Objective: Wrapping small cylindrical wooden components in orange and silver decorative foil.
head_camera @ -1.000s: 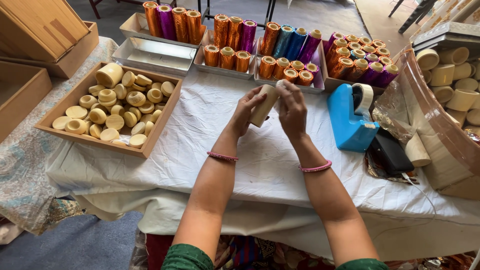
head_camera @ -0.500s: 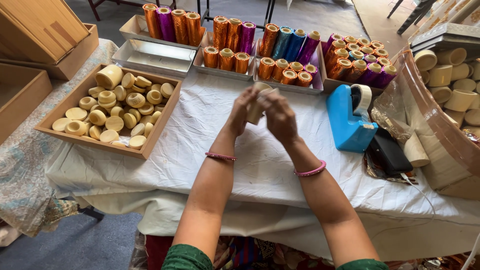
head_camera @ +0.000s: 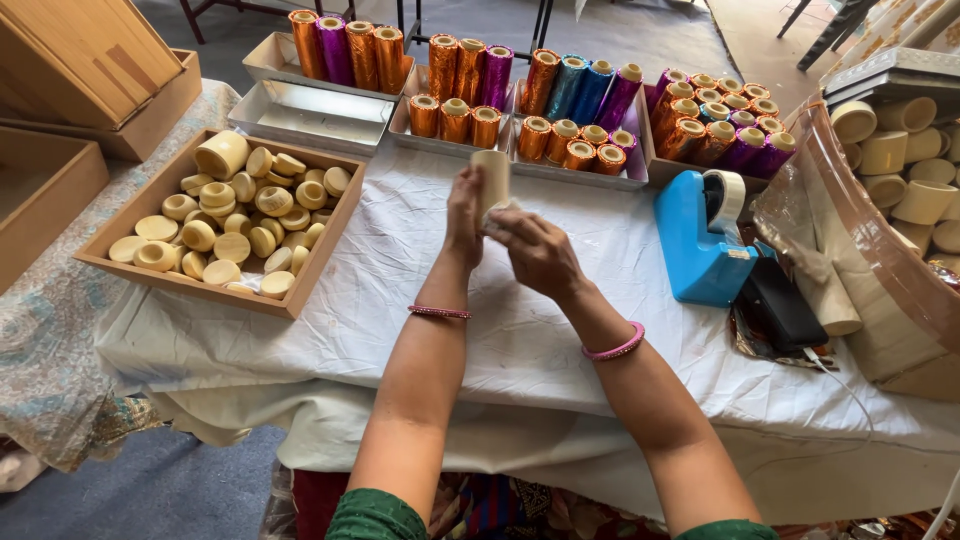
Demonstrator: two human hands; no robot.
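Gripping a cream cardboard tube [head_camera: 492, 180] upright above the worktop [head_camera: 400, 260], the left hand [head_camera: 464, 215] has raised it since a second ago; the right hand [head_camera: 535, 250] now wraps its lower end, fingers closed round it.

White-draped table [head_camera: 330, 330] in daylight, grey floor [head_camera: 130, 490] below, dark furniture legs [head_camera: 410, 15] beyond.

This is a small craft workshop. The bench [head_camera: 330, 300] is covered with a white cloth and carries a wooden tray of plain cream rings [head_camera: 225, 220], metal trays of foil-wrapped tubes [head_camera: 560, 110] in orange, purple and blue, and a blue tape dispenser [head_camera: 705, 245]. Wooden boxes [head_camera: 90, 70] stand at the left.
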